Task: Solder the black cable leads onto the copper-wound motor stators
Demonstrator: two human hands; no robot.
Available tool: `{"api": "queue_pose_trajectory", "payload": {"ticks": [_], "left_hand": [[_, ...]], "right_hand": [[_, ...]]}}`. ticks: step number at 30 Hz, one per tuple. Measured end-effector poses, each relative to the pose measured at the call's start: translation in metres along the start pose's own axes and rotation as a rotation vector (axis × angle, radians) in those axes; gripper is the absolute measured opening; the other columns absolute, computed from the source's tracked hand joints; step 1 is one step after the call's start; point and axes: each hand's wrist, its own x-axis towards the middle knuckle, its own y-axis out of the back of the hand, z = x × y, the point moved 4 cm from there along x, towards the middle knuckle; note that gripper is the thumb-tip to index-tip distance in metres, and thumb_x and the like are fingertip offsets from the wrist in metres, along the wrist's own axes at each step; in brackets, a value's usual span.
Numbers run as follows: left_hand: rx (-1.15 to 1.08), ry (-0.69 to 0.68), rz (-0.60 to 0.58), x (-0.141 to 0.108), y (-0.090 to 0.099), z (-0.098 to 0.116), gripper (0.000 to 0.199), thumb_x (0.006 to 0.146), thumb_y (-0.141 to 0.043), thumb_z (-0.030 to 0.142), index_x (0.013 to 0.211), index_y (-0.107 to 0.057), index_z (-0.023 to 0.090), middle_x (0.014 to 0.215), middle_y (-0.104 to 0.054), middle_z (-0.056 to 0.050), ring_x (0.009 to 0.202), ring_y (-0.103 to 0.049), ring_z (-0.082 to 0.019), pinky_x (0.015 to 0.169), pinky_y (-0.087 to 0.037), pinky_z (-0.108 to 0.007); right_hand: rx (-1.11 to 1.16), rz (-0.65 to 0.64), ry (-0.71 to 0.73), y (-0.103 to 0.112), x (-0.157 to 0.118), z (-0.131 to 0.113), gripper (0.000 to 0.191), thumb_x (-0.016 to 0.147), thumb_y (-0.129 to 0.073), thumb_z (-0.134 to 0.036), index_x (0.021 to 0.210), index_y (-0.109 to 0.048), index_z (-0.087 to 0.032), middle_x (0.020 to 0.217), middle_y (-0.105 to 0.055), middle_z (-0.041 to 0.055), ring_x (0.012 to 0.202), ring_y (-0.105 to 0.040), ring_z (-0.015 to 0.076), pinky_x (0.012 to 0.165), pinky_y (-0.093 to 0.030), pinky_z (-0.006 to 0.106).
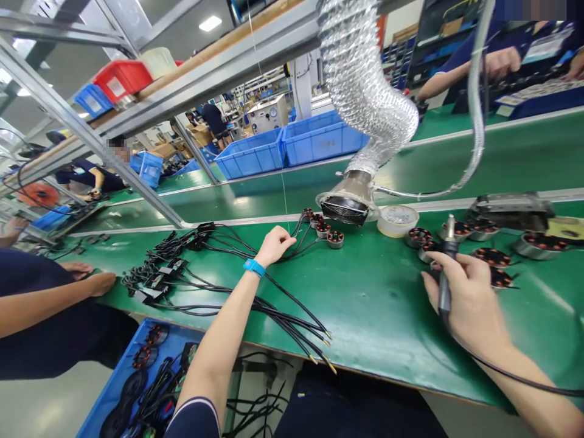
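Note:
My left hand (275,244), with a blue band at the wrist, is closed in a pinch at the end of a thin solder wire (283,188) that hangs from above. Black cables (278,313) with bare tips run under that arm from a bundle of connectors (157,274). Just beyond the fingers sit several small motor stators (335,239) with copper windings and dark leads. A soldering iron (446,274) is gripped in my right hand (477,304), its metal tip pointing up, beside more stators (493,257) on the green bench.
A foil exhaust duct (365,91) hangs over a small fan hood (344,207). Next to it stands a white round tub (398,220). Blue bins (319,139) line the far side. A blue crate (114,389) of parts is below left. Co-workers' hands (98,284) are at left and far right.

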Motion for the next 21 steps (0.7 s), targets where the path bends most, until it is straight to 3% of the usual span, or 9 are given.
{"api": "queue_pose_trajectory", "payload": {"ticks": [2,4,7,9,11,13,17,21], "left_hand": [[-0.123,-0.01,0.171,-0.011,0.014,0.008,0.026,0.088,-0.06,0.027,0.064,-0.058,0.015,0.107,-0.061,-0.008,0.098,-0.06,-0.017,0.089,-0.047,-0.029],[-0.29,-0.035,0.251,-0.03,0.023,0.022,0.028,0.092,-0.054,0.03,0.069,-0.059,0.015,0.117,-0.058,-0.01,0.103,-0.061,-0.018,0.091,-0.049,-0.03],[-0.454,-0.027,0.086,-0.065,0.015,0.047,0.031,0.098,-0.042,0.037,0.087,-0.063,0.016,0.097,-0.064,-0.007,0.077,-0.063,-0.013,0.074,-0.051,-0.027],[-0.352,-0.016,-0.026,-0.087,0.003,0.063,0.031,0.099,-0.04,0.038,0.09,-0.062,0.019,0.076,-0.061,-0.002,0.064,-0.058,-0.012,0.065,-0.046,-0.024],[-0.17,-0.018,-0.046,-0.102,-0.007,0.075,0.029,0.099,-0.04,0.036,0.087,-0.061,0.021,0.068,-0.057,0.001,0.061,-0.053,-0.012,0.063,-0.039,-0.023],[-0.078,0.001,-0.048,-0.106,-0.016,0.083,0.028,0.099,-0.041,0.036,0.084,-0.059,0.022,0.065,-0.054,0.002,0.059,-0.049,-0.011,0.061,-0.034,-0.024],[-0.212,0.079,-0.142,-0.096,-0.037,0.094,0.028,0.089,-0.057,0.049,0.086,-0.062,0.022,0.054,-0.044,0.007,0.051,-0.041,-0.01,0.055,-0.029,-0.023],[-0.355,0.172,-0.183,-0.077,-0.059,0.096,0.033,0.082,-0.062,0.049,0.075,-0.063,0.017,0.057,-0.052,0.004,0.054,-0.044,-0.009,0.054,-0.03,-0.022]], "right_hand": [[0.076,0.007,0.01,0.001,-0.003,-0.01,0.037,0.098,-0.048,-0.034,0.131,-0.056,-0.018,0.114,-0.046,0.0158,0.089,-0.058,0.0222,0.084,-0.051,0.037],[0.154,-0.015,0.028,-0.001,-0.006,-0.026,0.034,0.098,-0.05,-0.028,0.13,-0.055,-0.018,0.115,-0.045,0.0143,0.09,-0.059,0.02,0.088,-0.051,0.036],[0.309,-0.121,0.067,-0.012,-0.012,-0.056,0.033,0.098,-0.046,-0.02,0.131,-0.051,-0.021,0.116,-0.045,0.0115,0.095,-0.059,0.018,0.089,-0.052,0.034],[0.422,-0.217,0.105,-0.022,-0.016,-0.075,0.033,0.099,-0.043,-0.016,0.13,-0.05,-0.023,0.117,-0.045,0.0099,0.099,-0.058,0.0169,0.09,-0.052,0.032],[0.501,-0.293,0.129,-0.028,-0.019,-0.091,0.033,0.099,-0.042,-0.015,0.13,-0.05,-0.025,0.119,-0.044,0.0095,0.104,-0.058,0.0169,0.092,-0.051,0.032],[0.517,-0.3,0.118,-0.031,-0.02,-0.101,0.033,0.098,-0.047,-0.017,0.13,-0.05,-0.025,0.12,-0.045,0.0096,0.106,-0.057,0.0183,0.093,-0.051,0.032],[0.416,-0.149,-0.048,-0.031,-0.021,-0.103,0.042,0.09,-0.065,-0.03,0.128,-0.05,-0.023,0.116,-0.046,0.0099,0.103,-0.057,0.0229,0.089,-0.053,0.036],[0.384,-0.096,-0.139,-0.037,-0.023,-0.101,0.047,0.087,-0.07,-0.035,0.127,-0.049,-0.022,0.113,-0.046,0.009,0.098,-0.059,0.0232,0.087,-0.053,0.038]]}}
